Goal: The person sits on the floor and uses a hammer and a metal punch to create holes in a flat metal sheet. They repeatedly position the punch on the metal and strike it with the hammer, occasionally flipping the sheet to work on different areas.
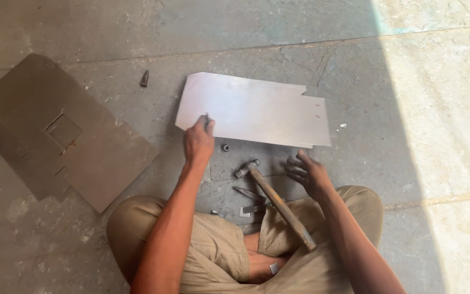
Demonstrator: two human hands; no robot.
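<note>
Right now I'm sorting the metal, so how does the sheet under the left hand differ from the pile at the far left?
The bright sheet is pale, shiny and lies single; the dark sheets are dull brown and overlap in a stack. The left hand touches the bright sheet's edge; nothing touches the dark sheets. Both lie flat on the concrete floor.

We see a flat grey metal sheet [257, 111] lying on the concrete floor in front of us, its corners cut and two small holes near its right edge. Our left hand [199, 139] grips its near left edge; our right hand [307, 171] hovers open just below it.
</note>
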